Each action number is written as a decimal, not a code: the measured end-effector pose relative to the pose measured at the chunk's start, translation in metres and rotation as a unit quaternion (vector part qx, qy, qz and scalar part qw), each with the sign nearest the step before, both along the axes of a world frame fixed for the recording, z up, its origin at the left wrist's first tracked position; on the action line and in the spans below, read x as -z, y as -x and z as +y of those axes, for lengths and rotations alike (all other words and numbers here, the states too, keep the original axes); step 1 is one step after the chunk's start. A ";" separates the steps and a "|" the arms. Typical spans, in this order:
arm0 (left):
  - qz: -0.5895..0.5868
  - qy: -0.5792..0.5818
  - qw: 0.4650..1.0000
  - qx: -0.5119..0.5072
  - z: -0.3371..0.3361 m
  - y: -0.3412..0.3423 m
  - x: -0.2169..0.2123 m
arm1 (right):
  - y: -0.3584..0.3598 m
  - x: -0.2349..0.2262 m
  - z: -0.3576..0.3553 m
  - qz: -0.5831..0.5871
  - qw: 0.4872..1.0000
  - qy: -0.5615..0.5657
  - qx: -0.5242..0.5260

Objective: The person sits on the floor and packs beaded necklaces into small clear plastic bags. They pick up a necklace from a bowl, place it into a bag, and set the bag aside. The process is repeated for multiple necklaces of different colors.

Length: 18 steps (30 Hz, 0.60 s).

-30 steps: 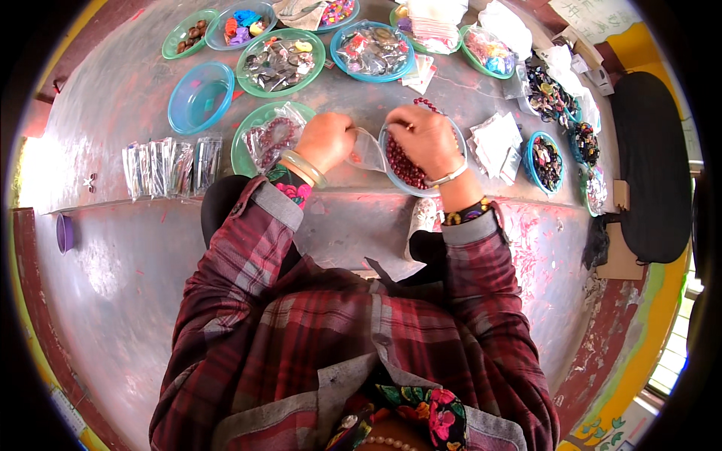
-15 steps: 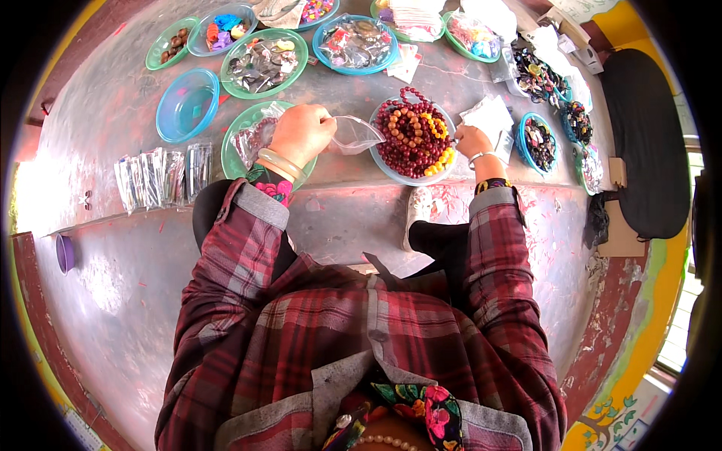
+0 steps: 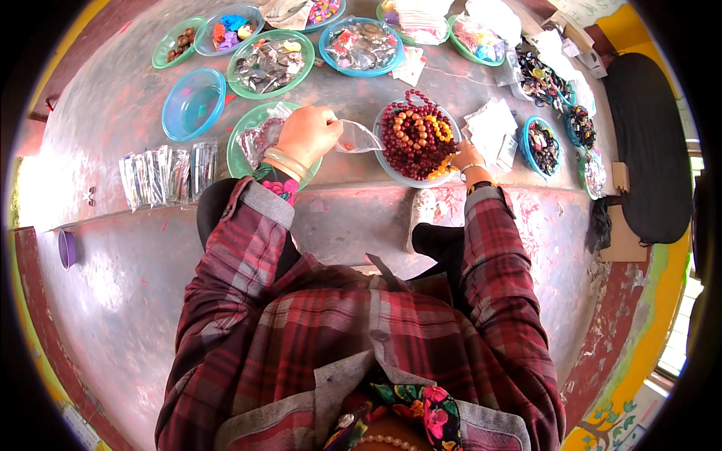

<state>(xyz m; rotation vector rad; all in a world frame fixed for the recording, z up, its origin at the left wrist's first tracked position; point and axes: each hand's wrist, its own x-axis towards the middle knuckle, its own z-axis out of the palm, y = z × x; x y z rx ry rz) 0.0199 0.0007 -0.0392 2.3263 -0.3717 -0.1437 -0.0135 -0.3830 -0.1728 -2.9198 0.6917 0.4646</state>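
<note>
A small clear plastic bag (image 3: 358,138) is held open-mouthed just at the left rim of a blue bowl (image 3: 391,170) heaped with dark red and amber bead bracelets (image 3: 415,135). The left hand (image 3: 307,134) is closed on the bag's near edge, pinching it so that it stands open toward the bowl. The right hand (image 3: 466,156) lies at the bowl's lower right rim, beside the amber beads; whether its fingers have closed on a bracelet I cannot tell, as they are mostly hidden. Something small and reddish seems to sit inside the bag, but too faintly to be sure, so the filling of this bag looks barely begun, if at all. A row of clear packets (image 3: 167,173) lies flat on the desk (image 3: 105,113) to the left, and a green bowl (image 3: 248,131) under the left wrist holds more such packets, which I take for finished work. Further bowls of mixed trinkets (image 3: 362,45) ring the far side, well apart from the hands.
</note>
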 end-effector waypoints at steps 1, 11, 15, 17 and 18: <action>0.003 0.001 1.000 0.002 -0.001 -0.001 0.000 | 0.001 0.000 -0.002 -0.010 1.000 0.007 -0.005; -0.004 -0.019 0.999 0.040 -0.004 0.002 0.005 | -0.008 -0.118 0.025 -0.001 0.983 -0.069 -0.171; 0.027 -0.008 0.998 0.058 -0.010 0.004 0.002 | 0.002 -0.164 0.040 -0.114 0.956 -0.258 -0.085; 0.029 -0.006 0.998 0.059 -0.010 0.006 0.003 | 0.005 -0.184 0.058 -0.137 0.898 -0.414 -0.062; 0.029 -0.010 0.998 0.062 -0.011 0.006 0.005 | 0.006 -0.191 0.067 -0.147 0.885 -0.437 -0.071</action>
